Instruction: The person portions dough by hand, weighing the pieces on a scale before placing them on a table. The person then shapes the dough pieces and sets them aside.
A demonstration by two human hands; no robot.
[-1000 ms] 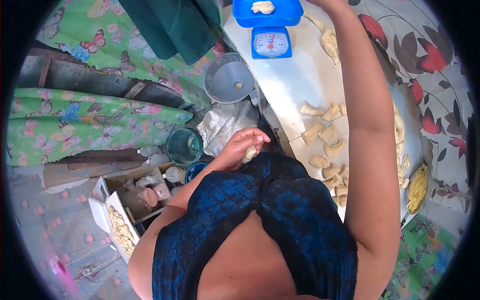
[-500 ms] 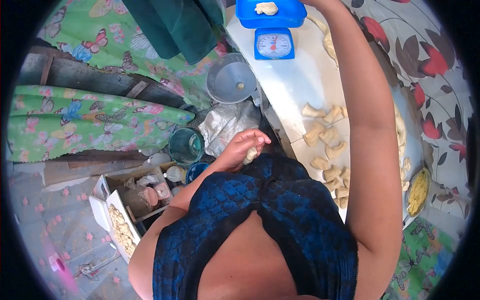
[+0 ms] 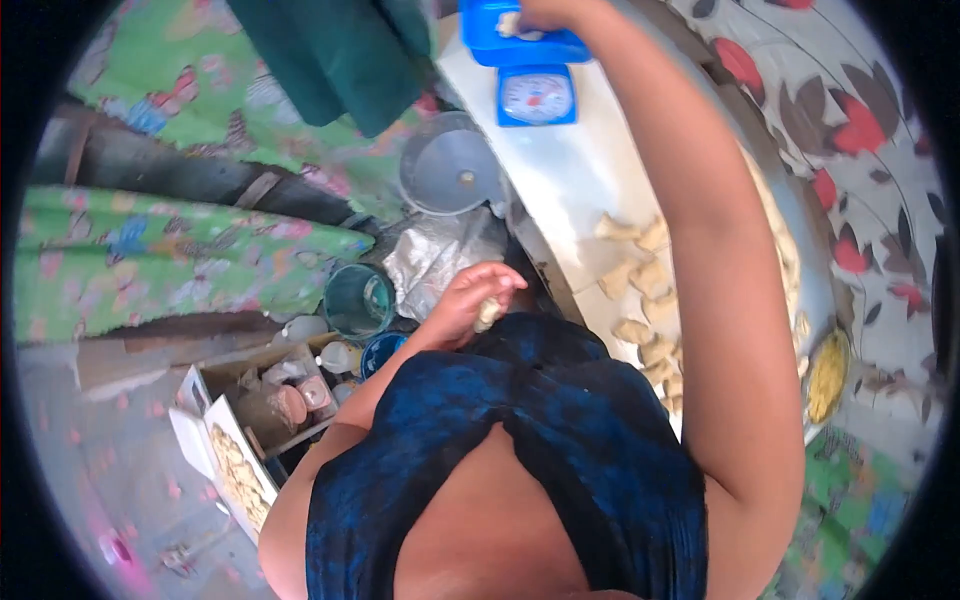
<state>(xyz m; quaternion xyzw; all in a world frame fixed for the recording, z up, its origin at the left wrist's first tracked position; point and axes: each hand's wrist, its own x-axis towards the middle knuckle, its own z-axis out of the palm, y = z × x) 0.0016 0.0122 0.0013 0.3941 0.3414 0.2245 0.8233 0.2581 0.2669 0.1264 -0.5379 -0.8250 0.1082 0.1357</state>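
Observation:
My left hand is in front of my waist, its fingers curled round a small piece of dough. At the top edge, my right hand reaches into the blue tray of a kitchen scale. Its fingers close on a lump of dough lying there; the fingertips are blurred and partly cut off by the frame. Below the tray shows the round white dial, smeared by motion. Several cut dough pieces lie on the white table under my right arm.
A long dough strip runs along the table's far side, near a bowl of yellow filling. To my left are a grey basin, a green bucket, a wooden box and a tray of small dough pieces.
My right hand has come left over the scale tray and onto the dough lump. The whole view has shifted slightly. My left hand still holds its dough piece.

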